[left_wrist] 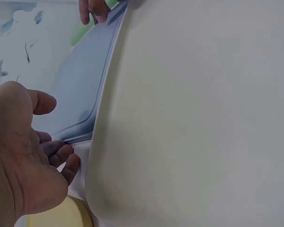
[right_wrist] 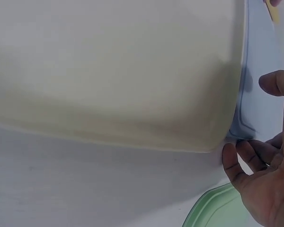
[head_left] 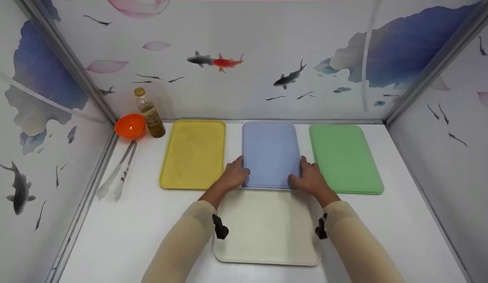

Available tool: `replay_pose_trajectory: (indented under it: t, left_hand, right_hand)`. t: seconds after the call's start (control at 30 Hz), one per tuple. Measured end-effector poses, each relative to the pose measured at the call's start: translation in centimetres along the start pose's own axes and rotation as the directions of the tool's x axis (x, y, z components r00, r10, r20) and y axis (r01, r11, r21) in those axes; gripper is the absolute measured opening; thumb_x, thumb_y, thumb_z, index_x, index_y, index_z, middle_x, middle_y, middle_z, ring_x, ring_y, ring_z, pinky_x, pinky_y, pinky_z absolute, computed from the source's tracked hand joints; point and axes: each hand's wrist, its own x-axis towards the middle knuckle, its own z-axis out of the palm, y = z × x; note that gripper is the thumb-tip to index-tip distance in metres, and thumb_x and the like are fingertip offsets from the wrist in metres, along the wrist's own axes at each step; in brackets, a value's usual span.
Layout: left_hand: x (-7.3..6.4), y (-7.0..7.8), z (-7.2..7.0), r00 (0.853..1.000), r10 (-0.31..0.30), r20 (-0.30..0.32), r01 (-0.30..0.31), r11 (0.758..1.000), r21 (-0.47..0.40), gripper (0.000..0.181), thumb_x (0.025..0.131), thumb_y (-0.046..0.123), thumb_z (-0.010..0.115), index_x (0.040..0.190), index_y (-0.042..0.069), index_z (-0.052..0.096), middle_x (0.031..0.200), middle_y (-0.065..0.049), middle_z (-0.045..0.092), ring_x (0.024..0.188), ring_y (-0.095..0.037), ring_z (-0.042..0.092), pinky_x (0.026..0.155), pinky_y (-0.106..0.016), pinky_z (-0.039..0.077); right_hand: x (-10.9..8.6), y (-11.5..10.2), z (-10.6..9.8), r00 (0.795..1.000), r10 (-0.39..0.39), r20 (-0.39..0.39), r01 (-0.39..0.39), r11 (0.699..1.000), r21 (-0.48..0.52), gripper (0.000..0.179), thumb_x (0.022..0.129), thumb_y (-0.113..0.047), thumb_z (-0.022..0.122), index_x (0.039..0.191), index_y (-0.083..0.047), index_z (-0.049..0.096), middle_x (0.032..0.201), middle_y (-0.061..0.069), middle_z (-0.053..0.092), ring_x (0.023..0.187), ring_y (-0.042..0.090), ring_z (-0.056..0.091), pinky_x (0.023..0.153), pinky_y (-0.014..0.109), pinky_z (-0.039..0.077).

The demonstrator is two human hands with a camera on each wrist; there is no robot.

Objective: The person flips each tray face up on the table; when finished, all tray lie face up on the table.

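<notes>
A light blue rectangular tray (head_left: 270, 151) lies between both hands near the back wall. My left hand (head_left: 234, 174) holds its left side close to the near corner, the thumb over the edge. On the opposite side my right hand (head_left: 310, 179) holds it, fingers along the side and thumb above the surface. In the wrist views the fingertips (left_wrist: 66, 156) of the left hand and those of the right (right_wrist: 234, 158) are right at the tray's near corners. Directly in front lies a larger cream tray (head_left: 267, 228), its far rim against the blue tray's near edge in the head view.
A yellow tray (head_left: 194, 153) lies to the left, a green tray (head_left: 346, 159) to the right. Farther left are metal tongs (head_left: 124, 169), an orange bowl (head_left: 130, 126) and an oil bottle (head_left: 151, 116). Patterned panels (head_left: 244, 90) enclose the white table (head_left: 401, 228) at the back and sides.
</notes>
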Motion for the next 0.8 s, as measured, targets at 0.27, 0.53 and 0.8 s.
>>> replay_pose_trajectory:
  t: [0.27, 0.53, 0.8]
  left_hand:
    - [0.2, 0.3, 0.1, 1.0, -0.024, -0.018, 0.019, 0.968, -0.251, 0.077, 0.106, 0.027, 0.044, 0.177, 0.006, 0.02, 0.18, -0.021, 0.032, 0.17, -0.041, 0.02, 0.138, -0.056, 0.021]
    - [0.7, 0.3, 0.1, 0.997, -0.069, -0.022, 0.056, 0.929, -0.366, 0.078, 0.104, 0.027, 0.046, 0.177, 0.012, 0.021, 0.182, -0.017, 0.031, 0.172, -0.04, 0.019, 0.139, -0.055, 0.019]
    - [0.9, 0.3, 0.4, 0.996, -0.072, -0.055, 0.04, 0.894, -0.447, 0.079, 0.101, 0.027, 0.045, 0.176, 0.012, 0.024, 0.181, -0.017, 0.031, 0.172, -0.04, 0.02, 0.139, -0.056, 0.018]
  right_hand:
    - [0.2, -0.5, -0.2, 0.995, 0.095, 0.031, -0.097, 0.994, 0.058, 0.099, 0.103, -0.04, 0.062, 0.17, 0.014, 0.013, 0.174, 0.038, 0.031, 0.162, 0.059, 0.029, 0.134, 0.064, 0.029]
    - [0.6, -0.7, -0.5, 0.991, 0.13, 0.038, -0.134, 0.982, 0.136, 0.102, 0.104, -0.04, 0.064, 0.174, 0.008, 0.008, 0.177, 0.034, 0.027, 0.165, 0.052, 0.029, 0.135, 0.061, 0.028]
    - [0.5, -1.0, -0.3, 0.992, 0.114, 0.049, -0.118, 0.987, 0.104, 0.103, 0.101, -0.04, 0.065, 0.173, 0.008, 0.011, 0.173, 0.038, 0.032, 0.163, 0.059, 0.027, 0.133, 0.066, 0.029]
